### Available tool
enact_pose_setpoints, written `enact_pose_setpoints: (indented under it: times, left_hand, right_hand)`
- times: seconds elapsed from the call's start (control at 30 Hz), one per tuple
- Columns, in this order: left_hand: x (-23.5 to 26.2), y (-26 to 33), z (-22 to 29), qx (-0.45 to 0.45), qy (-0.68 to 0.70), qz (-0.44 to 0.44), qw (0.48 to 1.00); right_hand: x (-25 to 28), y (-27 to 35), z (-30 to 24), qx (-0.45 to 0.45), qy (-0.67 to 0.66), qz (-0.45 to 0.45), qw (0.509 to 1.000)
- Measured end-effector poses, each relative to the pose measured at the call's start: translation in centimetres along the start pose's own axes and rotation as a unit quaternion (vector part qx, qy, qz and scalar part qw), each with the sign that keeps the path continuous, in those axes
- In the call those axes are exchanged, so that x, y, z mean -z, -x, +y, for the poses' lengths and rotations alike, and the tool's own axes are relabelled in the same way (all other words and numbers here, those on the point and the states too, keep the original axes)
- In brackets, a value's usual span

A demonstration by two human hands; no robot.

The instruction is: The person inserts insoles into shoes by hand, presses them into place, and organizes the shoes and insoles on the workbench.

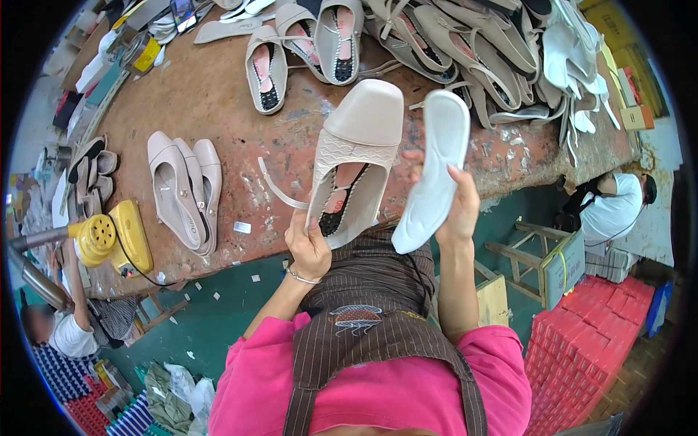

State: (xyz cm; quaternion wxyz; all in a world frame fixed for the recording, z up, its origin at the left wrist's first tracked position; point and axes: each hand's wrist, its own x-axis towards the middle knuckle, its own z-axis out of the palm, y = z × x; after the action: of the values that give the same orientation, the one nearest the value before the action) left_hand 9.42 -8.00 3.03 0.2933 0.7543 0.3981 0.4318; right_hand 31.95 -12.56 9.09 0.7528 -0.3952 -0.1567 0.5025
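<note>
In my left hand is a beige square-toed shoe, gripped at its heel end with the toe pointing away from me. Its opening faces up and shows a pink and black inside. A loose beige strap hangs off its left side. My right hand holds a white padded insole upright, just right of the shoe and apart from it. The right thumb lies along the insole's edge, and some of the fingers are hidden behind it.
Finished-looking beige shoes stand on the worn table at left, near a yellow lamp. More beige shoes and white insoles pile up at the back. Red boxes and a wooden stool stand at right. Two other people sit nearby.
</note>
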Motion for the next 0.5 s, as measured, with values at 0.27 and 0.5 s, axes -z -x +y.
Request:
enact_pose_setpoints:
  times: [0.27,0.5]
  left_hand:
    - [-0.7,1.5,-2.3,0.335,0.409,-0.035,0.848]
    - [-0.3,1.2,-3.1,0.338,0.740,-0.245,0.528]
  right_hand:
    - [-3.7,-0.3,0.0,-0.065,0.076,-0.050,0.994]
    - [-5.3,0.0,0.5,0.021,0.097,-0.069,0.993]
